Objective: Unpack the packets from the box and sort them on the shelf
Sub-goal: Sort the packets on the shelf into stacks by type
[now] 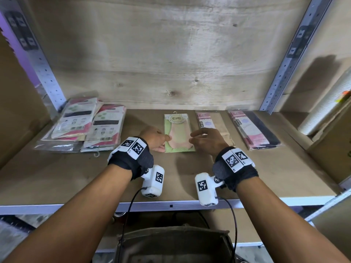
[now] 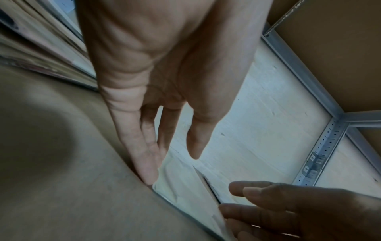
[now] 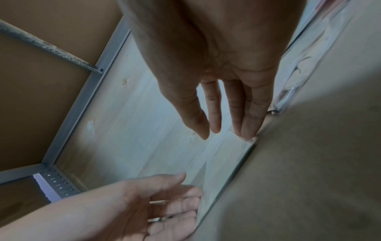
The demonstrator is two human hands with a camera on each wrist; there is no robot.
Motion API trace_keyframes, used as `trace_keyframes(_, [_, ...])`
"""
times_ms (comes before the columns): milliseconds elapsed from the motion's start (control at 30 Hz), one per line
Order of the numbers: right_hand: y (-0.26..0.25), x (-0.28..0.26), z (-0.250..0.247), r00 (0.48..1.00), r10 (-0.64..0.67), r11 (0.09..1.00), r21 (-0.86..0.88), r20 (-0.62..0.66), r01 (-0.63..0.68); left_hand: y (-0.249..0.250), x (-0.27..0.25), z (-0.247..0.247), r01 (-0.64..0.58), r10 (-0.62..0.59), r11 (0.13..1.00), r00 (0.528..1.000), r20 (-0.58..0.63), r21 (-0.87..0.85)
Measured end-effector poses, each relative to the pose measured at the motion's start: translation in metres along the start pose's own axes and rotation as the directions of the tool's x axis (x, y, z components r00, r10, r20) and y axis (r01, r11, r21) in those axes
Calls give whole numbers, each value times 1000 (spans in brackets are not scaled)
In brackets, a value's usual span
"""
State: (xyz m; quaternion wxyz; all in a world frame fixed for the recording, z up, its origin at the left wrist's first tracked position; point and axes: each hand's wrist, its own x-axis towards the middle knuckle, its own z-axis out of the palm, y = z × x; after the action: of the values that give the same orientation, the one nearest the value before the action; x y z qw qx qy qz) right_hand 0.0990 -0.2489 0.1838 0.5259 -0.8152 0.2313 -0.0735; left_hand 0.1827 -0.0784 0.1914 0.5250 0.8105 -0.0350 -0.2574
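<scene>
A green packet marked ENE (image 1: 178,133) lies flat on the brown shelf board (image 1: 95,177), near the middle. My left hand (image 1: 156,139) is at its left edge and my right hand (image 1: 204,138) at its right edge. In the left wrist view the left hand's straight fingers (image 2: 147,169) touch the packet (image 2: 181,177) edge against the board. In the right wrist view the right hand's fingertips (image 3: 247,130) rest on the packet (image 3: 224,163) corner. Neither hand grips it.
A loose stack of pink and white packets (image 1: 81,126) lies at the left. A beige packet (image 1: 210,124) and a pink and black packet (image 1: 253,128) lie to the right. Metal uprights (image 1: 284,73) frame the bay. A brown container (image 1: 171,245) sits below the shelf's front edge.
</scene>
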Motion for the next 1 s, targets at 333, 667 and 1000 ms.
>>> trace_keyframes(333, [-1, 9, 0, 1000, -5, 1000, -7, 6, 5, 5, 5, 3, 30, -30, 998, 1000, 0, -61])
trace_keyframes(667, [-12, -3, 0, 998, -40, 998, 41, -48, 42, -8, 2, -22, -173, 194, 977, 964, -183, 121])
trace_keyframes(1000, [-51, -31, 52, 986, -72, 991, 121, 153, 54, -27, -37, -107, -292, 279, 956, 865, -416, 33])
